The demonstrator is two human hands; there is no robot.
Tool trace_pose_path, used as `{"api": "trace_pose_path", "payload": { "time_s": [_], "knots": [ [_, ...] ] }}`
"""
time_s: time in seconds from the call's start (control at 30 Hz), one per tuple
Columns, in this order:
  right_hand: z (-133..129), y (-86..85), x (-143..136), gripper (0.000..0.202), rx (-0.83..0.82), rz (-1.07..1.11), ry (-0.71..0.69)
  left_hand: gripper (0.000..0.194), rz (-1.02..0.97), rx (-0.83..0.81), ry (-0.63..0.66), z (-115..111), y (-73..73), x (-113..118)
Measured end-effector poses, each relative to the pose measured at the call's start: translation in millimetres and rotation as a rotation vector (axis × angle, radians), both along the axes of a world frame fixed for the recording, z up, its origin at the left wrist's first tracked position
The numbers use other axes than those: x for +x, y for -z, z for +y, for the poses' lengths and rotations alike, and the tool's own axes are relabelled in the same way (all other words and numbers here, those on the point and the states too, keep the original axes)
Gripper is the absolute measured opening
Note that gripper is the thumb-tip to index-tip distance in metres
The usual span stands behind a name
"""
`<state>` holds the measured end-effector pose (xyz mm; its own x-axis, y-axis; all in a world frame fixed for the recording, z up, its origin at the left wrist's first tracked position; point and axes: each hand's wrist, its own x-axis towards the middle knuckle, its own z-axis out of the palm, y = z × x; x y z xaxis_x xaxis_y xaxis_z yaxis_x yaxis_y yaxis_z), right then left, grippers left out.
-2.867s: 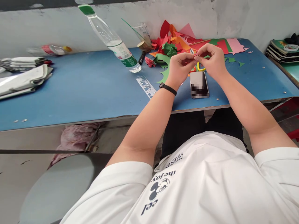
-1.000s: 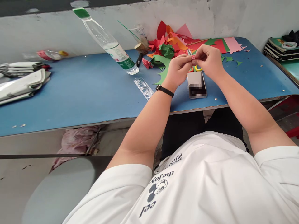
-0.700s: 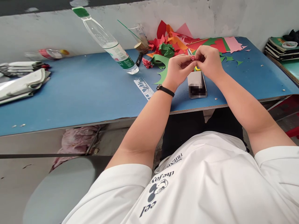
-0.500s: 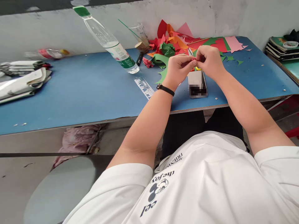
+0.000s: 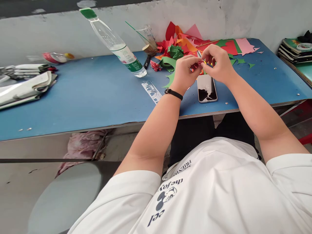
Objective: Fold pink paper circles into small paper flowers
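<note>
Now we hold a small pinkish-red piece above the desk
Our left hand has its grip clamped on it; our right hand is at its edge, grip apart or together we cannot tell; the phone lies nearer

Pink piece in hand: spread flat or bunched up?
Bunched up: the pink piece shows as a small, uneven clump in the left hand, not a flat sheet. Partly hidden, so its exact folds cannot be told.
</note>
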<state>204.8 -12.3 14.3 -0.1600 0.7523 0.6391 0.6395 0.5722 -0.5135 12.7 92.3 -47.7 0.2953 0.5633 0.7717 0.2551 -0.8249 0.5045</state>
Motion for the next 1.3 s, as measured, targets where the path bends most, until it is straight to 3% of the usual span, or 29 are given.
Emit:
{"api": "trace_pose_path", "payload": {
  "time_s": [0.13, 0.4, 0.63, 0.7, 0.77, 0.83, 0.9, 0.97, 1.1, 1.3],
  "knots": [
    [-3, -0.9, -5, 0.03, -0.005, -0.009, -0.025, 0.032, 0.077, -0.004, -0.022, 1, 1.9, -1],
    [1, 1.6, -2, 0.037, -0.012, 0.069, -0.054, 0.046, 0.079, -0.077, -0.012, 1, 4.0, -3],
    [1, -8.6, 30, 0.023, 0.07, 0.213, -0.199, 0.01, 0.175, -0.177, -0.062, 1, 7.1, -8],
    [3, -10.8, 35, 0.023, 0.015, 0.192, -0.086, 0.01, 0.178, -0.202, -0.061, 1, 7.7, -9],
    [5, -10.2, 34, 0.027, -0.09, 0.098, 0.111, 0.018, 0.164, -0.218, -0.046, 1, 7.4, -10],
    [9, -5.5, 29, 0.031, -0.209, -0.041, 0.28, 0.026, 0.16, -0.222, -0.015, -1, 7.0, -11],
    [17, 3.6, 27, 0.034, -0.303, -0.152, 0.364, 0.029, 0.163, -0.215, 0.03, -2, 7.2, -12],
    [29, 15.3, 30, 0.042, -0.365, -0.203, 0.326, 0.03, 0.16, -0.208, 0.075, 0, 8.6, -12],
    [48, 31.3, 38, 0.054, -0.279, -0.116, 0.262, 0.03, 0.081, -0.191, 0.087, 8, 12.4, -7],
    [25, 15.1, 23, 0.039, -0.113, 0.007, 0.003, 0.034, 0.005, -0.135, 0.092, 9, 7.0, -3]
  ]
}}
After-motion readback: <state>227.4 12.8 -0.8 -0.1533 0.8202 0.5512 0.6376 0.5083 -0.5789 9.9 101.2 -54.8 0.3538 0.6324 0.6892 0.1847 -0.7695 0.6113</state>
